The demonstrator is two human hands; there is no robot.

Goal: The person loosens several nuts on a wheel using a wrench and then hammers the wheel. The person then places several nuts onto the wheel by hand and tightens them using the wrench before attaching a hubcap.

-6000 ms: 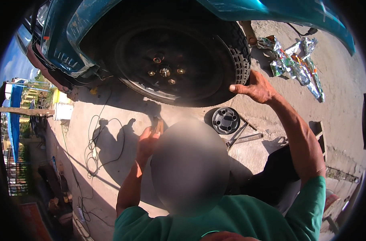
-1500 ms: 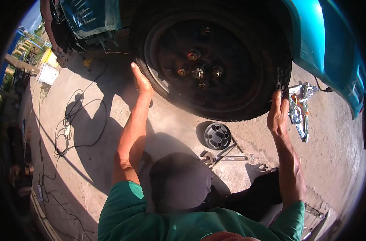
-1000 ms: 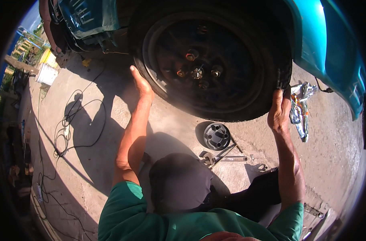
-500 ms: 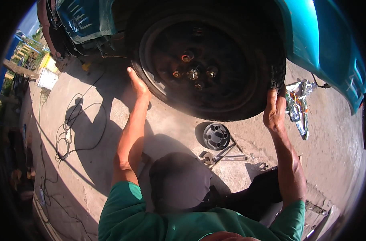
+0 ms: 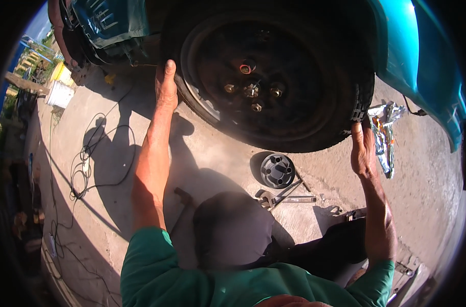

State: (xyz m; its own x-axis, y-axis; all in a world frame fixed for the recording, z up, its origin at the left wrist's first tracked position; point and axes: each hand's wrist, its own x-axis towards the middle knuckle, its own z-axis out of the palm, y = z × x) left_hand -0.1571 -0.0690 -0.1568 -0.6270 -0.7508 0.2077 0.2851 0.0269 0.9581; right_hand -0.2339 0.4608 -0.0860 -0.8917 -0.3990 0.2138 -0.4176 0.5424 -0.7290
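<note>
A dark wheel (image 5: 294, 120) with a black tyre stands upright in front of me, under the turquoise fender (image 5: 396, 46). Around its hub cap (image 5: 252, 90) sit several brass-coloured nuts (image 5: 276, 90), and above it is a red-rimmed hole (image 5: 247, 66). My left hand (image 5: 166, 87) presses on the tyre's left side, thumb pointing up, other fingers mostly hidden. Lower on the right side, my right hand (image 5: 363, 148) grips the tyre, its thumb on the tread and its fingers hidden behind.
On the concrete below the wheel lie a round grey wheel cover (image 5: 277, 170), an adjustable wrench (image 5: 266, 198) and a metal bar (image 5: 299, 199). A hammer (image 5: 182, 195) is beside my knee. Crumpled foil (image 5: 384, 135) lies right, a coiled cable (image 5: 84, 174) left, with a white bucket (image 5: 60, 94) beyond.
The wheel has turned slightly clockwise and appears a little further right. My left hand has moved up along the tyre, and my right hand outward and slightly down.
</note>
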